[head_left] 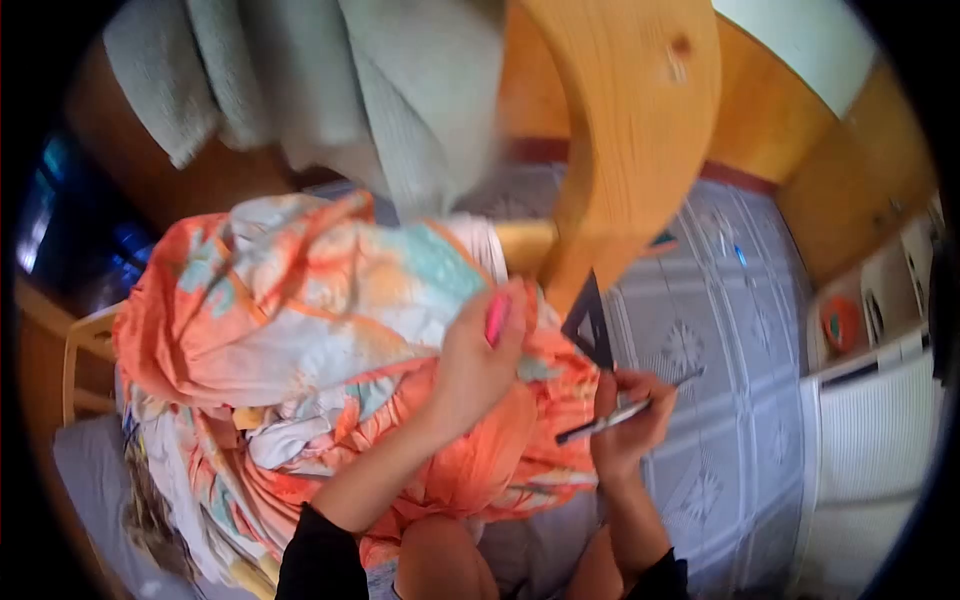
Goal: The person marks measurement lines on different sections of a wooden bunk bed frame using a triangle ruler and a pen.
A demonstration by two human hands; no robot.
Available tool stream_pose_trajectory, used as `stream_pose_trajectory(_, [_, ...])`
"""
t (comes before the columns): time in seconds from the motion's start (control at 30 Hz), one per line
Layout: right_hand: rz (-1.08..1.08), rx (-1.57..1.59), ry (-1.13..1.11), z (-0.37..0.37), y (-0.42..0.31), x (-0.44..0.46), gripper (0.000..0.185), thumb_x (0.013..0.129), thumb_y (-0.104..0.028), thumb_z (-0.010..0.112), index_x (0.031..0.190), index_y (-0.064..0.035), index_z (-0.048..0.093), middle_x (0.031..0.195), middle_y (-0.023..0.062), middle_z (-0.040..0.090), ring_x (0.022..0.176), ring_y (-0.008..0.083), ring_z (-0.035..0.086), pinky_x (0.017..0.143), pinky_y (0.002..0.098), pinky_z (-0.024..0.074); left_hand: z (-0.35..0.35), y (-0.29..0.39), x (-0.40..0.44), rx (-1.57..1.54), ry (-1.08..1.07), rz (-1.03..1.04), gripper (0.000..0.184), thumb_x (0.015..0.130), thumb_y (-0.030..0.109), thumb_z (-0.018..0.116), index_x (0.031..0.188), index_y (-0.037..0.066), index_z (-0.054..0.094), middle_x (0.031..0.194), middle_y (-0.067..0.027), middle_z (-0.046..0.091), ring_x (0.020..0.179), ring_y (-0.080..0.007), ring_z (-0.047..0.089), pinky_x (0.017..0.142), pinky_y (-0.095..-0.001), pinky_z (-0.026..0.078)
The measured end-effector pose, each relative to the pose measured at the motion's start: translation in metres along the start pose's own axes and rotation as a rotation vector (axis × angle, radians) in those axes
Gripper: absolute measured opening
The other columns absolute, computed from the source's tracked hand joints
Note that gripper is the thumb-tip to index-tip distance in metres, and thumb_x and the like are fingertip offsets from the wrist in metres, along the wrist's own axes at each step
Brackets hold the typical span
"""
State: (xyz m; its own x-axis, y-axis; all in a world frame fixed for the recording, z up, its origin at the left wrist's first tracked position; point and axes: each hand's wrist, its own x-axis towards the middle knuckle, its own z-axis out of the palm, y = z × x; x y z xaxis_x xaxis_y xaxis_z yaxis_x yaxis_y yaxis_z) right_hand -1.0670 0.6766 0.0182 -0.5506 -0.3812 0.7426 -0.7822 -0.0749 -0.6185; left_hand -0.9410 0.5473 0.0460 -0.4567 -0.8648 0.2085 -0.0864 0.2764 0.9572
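Note:
My left hand (478,362) is closed around a bright pink object (495,320), of which only a part shows. It is over the orange, white and mint patterned cloth (340,290), which lies bunched across my lap. At the cloth's right edge my right hand (630,425) is closed on a slim dark and silver pen-like tool (620,414), which slants up to the right. Whether the fingers of my right hand also pinch the cloth cannot be made out.
A wooden post (635,130) rises ahead, with grey cloth (300,80) hanging at the upper left. Grey patterned flooring (710,400) lies to the right, beside a white shelf (885,340) holding an orange round item (840,324). A grey cushion (85,480) is at the left.

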Motion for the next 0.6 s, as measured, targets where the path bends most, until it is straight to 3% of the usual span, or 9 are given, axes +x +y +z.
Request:
stream_pose_trajectory(0.07, [-0.022,-0.055,0.034,-0.006,-0.006,-0.012,0.03,0.074,0.002,0.073,0.083,-0.0055,0.045,0.074,0.0085,0.061,0.062,0.0189,0.06,0.057,0.0283,0.0458,-0.011,0.006,-0.013,-0.134,-0.133,-0.083,0.035,0.096,0.019,0.052,0.123,-0.002,0.049,0.097,-0.0141,0.06,0.084,-0.0168,0.057,0.078,-0.0316,0.047])
stream_pose_trajectory(0.13, [-0.051,-0.099,0.056,-0.009,-0.02,-0.016,0.031,0.074,0.003,0.073,0.083,-0.0054,0.045,0.075,0.0092,0.062,0.063,0.0185,0.06,0.057,0.0276,0.0456,-0.019,0.007,-0.021,-0.246,-0.191,0.052,0.043,0.098,0.02,0.049,0.133,0.0,0.035,0.094,-0.0117,0.058,0.08,-0.0171,0.057,0.074,-0.0321,0.047])
stream_pose_trajectory(0.23, [-0.027,-0.148,0.034,-0.008,-0.05,-0.006,0.032,0.074,0.004,0.073,0.083,-0.0053,0.043,0.075,0.0107,0.063,0.063,0.0177,0.06,0.057,0.0269,0.0456,-0.028,-0.014,-0.021,-0.297,-0.429,0.023,0.046,0.099,0.021,0.046,0.136,0.003,0.027,0.09,-0.0082,0.056,0.076,-0.0151,0.054,0.071,-0.033,0.047])
stream_pose_trajectory(0.3, [-0.057,-0.19,-0.034,0.001,-0.06,0.004,0.032,0.074,0.005,0.072,0.082,-0.0053,0.042,0.074,0.0112,0.063,0.061,0.0169,0.059,0.056,0.0267,0.0452,-0.02,-0.02,-0.016,-0.368,-0.471,-0.046,0.049,0.1,0.021,0.044,0.141,0.004,0.024,0.096,-0.0077,0.055,0.08,-0.0169,0.056,0.073,-0.0297,0.047])
stream_pose_trajectory(0.37, [-0.123,-0.209,-0.034,0.008,-0.055,0.012,0.032,0.074,0.005,0.071,0.082,-0.0053,0.042,0.072,0.011,0.062,0.058,0.017,0.058,0.054,0.0267,0.0447,0.001,-0.038,-0.004,0.083,-0.304,0.246,0.05,0.096,0.016,0.046,0.139,0.001,0.026,0.104,-0.0211,0.058,0.086,-0.0347,0.061,0.08,-0.0404,0.046])
stream_pose_trajectory(0.4, [-0.136,-0.266,-0.021,0.01,-0.054,0.014,0.032,0.074,0.005,0.071,0.083,-0.0053,0.042,0.072,0.011,0.062,0.058,0.0173,0.058,0.054,0.0269,0.0448,0.004,-0.031,0.005,0.032,-0.382,0.174,0.05,0.091,0.011,0.047,0.136,-0.002,0.028,0.109,-0.0318,0.054,0.097,-0.0465,0.056,0.085,-0.0475,0.042])
stream_pose_trajectory(0.5, [-0.197,-0.414,-0.001,0.015,-0.045,0.022,0.032,0.074,0.005,0.07,0.083,-0.0051,0.042,0.071,0.0108,0.06,0.057,0.0179,0.058,0.054,0.0276,0.0449,0.027,-0.03,0.035,-0.001,-0.237,0.321,0.047,0.09,0.007,0.045,0.134,-0.003,0.03,0.108,-0.0333,0.054,0.1,-0.0454,0.055,0.085,-0.0479,0.042])
stream_pose_trajectory(0.57, [-0.197,-0.424,-0.027,0.014,-0.029,0.026,0.032,0.073,0.004,0.071,0.083,-0.0045,0.042,0.07,0.0104,0.06,0.058,0.0183,0.058,0.053,0.0283,0.0453,0.034,-0.035,0.043,-0.043,-0.166,0.347,0.048,0.087,0.001,0.045,0.133,-0.002,0.031,0.107,-0.0292,0.054,0.097,-0.0411,0.056,0.082,-0.0451,0.044])
stream_pose_trajectory(0.6, [-0.242,-0.414,-0.072,0.014,-0.025,0.03,0.034,0.073,0.005,0.071,0.084,-0.0045,0.04,0.07,0.0111,0.06,0.057,0.018,0.059,0.052,0.0281,0.0455,0.034,-0.047,0.039,-0.236,-0.195,0.238,0.049,0.085,0.0,0.046,0.131,-0.005,0.032,0.108,-0.031,0.054,0.099,-0.0439,0.055,0.083,-0.0475,0.043])
